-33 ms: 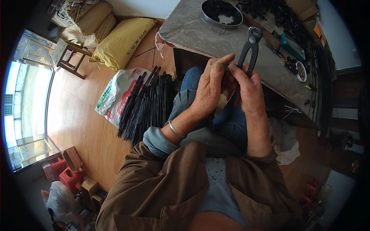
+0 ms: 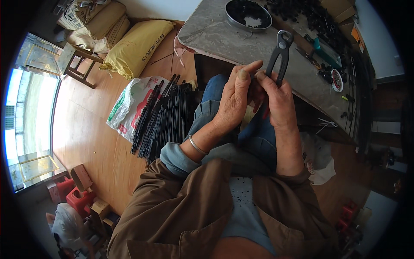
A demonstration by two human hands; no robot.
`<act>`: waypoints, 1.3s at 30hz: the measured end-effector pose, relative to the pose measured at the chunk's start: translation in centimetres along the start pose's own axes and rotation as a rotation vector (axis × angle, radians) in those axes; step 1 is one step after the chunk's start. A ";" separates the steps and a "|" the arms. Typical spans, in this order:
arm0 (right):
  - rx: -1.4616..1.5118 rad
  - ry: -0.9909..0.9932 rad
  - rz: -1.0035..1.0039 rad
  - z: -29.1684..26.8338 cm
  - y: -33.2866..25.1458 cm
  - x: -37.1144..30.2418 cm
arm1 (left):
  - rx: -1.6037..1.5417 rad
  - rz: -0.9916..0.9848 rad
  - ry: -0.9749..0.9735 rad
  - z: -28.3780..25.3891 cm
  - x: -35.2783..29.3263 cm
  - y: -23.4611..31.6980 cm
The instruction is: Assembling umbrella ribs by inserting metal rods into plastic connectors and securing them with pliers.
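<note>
In my right hand (image 2: pixel 280 99) is a pair of pincers (image 2: pixel 281 54). Their dark jaws point up and away over the table edge, and a bit of red handle shows below my fingers. Close beside it on the left, my left hand (image 2: pixel 236 90) has its thumb up against a bent forefinger. Whatever its fingers hold, if anything, is hidden. My hands nearly meet above my knees. To the left on the floor, a bundle of long thin black rods (image 2: pixel 168 116) lies partly on a printed plastic sack (image 2: pixel 125 114).
The grey table (image 2: pixel 207 30) carries a metal bowl (image 2: pixel 249 26) of small black parts, more loose black parts (image 2: pixel 293 11), a teal tray (image 2: pixel 326 52) and a small dish (image 2: pixel 337 80). A yellow sack (image 2: pixel 136 49) and a wooden stool (image 2: pixel 79 64) stand at left. Another person (image 2: pixel 69 226) is lower left.
</note>
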State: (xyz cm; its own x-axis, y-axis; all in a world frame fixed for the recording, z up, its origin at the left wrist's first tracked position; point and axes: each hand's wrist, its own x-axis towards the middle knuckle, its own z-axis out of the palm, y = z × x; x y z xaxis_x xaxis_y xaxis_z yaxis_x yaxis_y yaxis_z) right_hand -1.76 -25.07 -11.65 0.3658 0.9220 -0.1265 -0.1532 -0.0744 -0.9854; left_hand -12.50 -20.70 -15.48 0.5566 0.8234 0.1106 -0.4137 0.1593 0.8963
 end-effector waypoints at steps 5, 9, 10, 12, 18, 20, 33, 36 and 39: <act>0.004 -0.015 0.003 -0.2 0.2 0.0 | 0.018 0.004 -0.002 -0.1 0.0 -0.1; -0.126 0.044 -0.144 0.4 0.7 -0.3 | -0.027 0.025 0.041 0.3 0.2 -0.2; -0.225 0.097 -0.234 1.0 0.7 -0.5 | -0.098 0.016 0.088 0.5 0.2 -0.2; -0.240 0.105 -0.299 2.1 1.2 -1.2 | -0.072 0.030 0.142 0.5 0.3 0.5; -0.242 -0.254 -0.050 1.2 -1.5 -2.4 | -0.040 -0.041 0.270 -1.4 1.2 1.2; -0.068 -0.332 0.104 0.6 -3.4 -2.8 | -0.170 -0.201 0.236 -1.9 1.4 1.6; -0.078 -0.599 0.650 -3.3 -7.0 -5.1 | -0.040 -0.272 -0.057 -1.8 1.3 3.5; -0.026 -0.571 0.686 -3.3 -7.8 -5.6 | -0.037 -0.288 -0.085 -1.6 1.2 3.4; -0.038 -0.560 0.707 -3.7 -8.1 -5.8 | 0.049 -0.265 -0.101 -1.1 1.1 3.4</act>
State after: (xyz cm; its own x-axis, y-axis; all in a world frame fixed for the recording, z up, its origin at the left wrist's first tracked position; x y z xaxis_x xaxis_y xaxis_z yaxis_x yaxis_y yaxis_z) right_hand 0.70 -31.23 -3.39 -0.3041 0.7056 -0.6401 -0.1383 -0.6974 -0.7032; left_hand -14.13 -18.66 -12.81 0.7105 0.6979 -0.0901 -0.2107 0.3331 0.9191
